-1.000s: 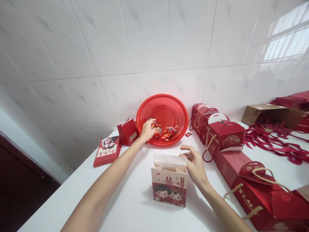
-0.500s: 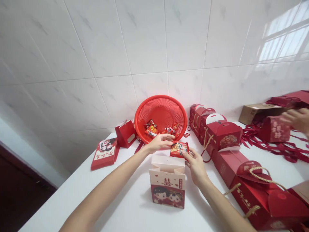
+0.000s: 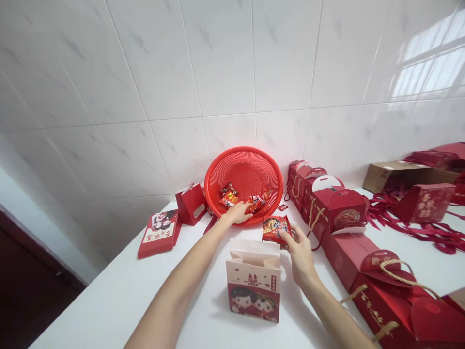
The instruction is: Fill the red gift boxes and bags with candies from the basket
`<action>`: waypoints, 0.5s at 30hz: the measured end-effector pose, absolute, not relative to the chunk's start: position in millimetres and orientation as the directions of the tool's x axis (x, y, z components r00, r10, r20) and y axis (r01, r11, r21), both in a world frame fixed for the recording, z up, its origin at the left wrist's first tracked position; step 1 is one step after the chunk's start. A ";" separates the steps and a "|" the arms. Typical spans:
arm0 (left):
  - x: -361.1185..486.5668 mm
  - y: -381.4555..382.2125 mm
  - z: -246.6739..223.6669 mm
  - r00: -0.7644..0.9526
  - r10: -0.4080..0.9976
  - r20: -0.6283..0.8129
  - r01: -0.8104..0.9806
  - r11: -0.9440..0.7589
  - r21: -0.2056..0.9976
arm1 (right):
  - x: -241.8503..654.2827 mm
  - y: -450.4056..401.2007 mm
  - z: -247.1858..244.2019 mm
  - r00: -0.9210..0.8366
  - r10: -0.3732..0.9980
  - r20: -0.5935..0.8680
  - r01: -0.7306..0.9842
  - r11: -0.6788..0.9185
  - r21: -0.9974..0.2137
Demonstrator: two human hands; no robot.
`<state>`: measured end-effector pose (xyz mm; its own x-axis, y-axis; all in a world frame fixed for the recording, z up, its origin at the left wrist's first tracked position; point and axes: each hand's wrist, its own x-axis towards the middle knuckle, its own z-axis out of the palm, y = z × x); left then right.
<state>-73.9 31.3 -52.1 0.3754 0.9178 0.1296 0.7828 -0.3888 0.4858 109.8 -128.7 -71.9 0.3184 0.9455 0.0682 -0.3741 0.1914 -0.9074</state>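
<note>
A red snack packet (image 3: 275, 229) is held by my right hand (image 3: 298, 249), thumb on its front, behind and to the right of an upright paper bag (image 3: 253, 291). The bag stands with its top open and has two cartoon faces on its front. My left hand (image 3: 239, 212) reaches over the near rim of a red plastic basket (image 3: 243, 162), which leans against the wall. Small wrapped sweets (image 3: 229, 198) lie in the basket. The left fingertips are among the wrappers, and what they touch is hidden.
Red gift boxes with rope handles (image 3: 345, 232) form a row on the right. Left of the basket are a small red bag (image 3: 191, 206) and a flat red box (image 3: 160, 232). Dark red ribbons (image 3: 432, 232) and a cardboard box (image 3: 385, 177) lie at the far right.
My left hand has moved from beside the packet into the basket. The packet, in my right hand, has shifted slightly right. Another person's hand has left the right edge of view.
</note>
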 end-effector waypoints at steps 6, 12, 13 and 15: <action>-70.4 32.1 -58.3 0.348 0.924 0.161 0.797 -0.381 0.469 | 109.6 -129.1 -67.7 0.338 0.938 0.081 -0.360 0.209 -0.909; -74.2 33.4 -59.1 0.257 0.939 0.230 0.717 -0.345 0.606 | 111.0 -128.2 -67.4 0.348 0.931 0.106 -0.334 0.229 -0.914; -74.9 34.0 -59.0 0.234 0.942 0.242 0.691 -0.336 0.639 | 111.3 -127.9 -67.3 0.347 0.932 0.104 -0.337 0.228 -0.914; -76.1 34.7 -58.8 0.190 0.949 0.251 0.627 -0.314 0.713 | 111.5 -127.8 -66.8 0.347 0.933 0.100 -0.342 0.225 -0.913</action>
<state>-76.1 34.7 -58.8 0.1905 0.9490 0.2511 0.6272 -0.3144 0.7125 111.5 -127.8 -66.8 0.3471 0.9325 0.0997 -0.3415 0.2247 -0.9126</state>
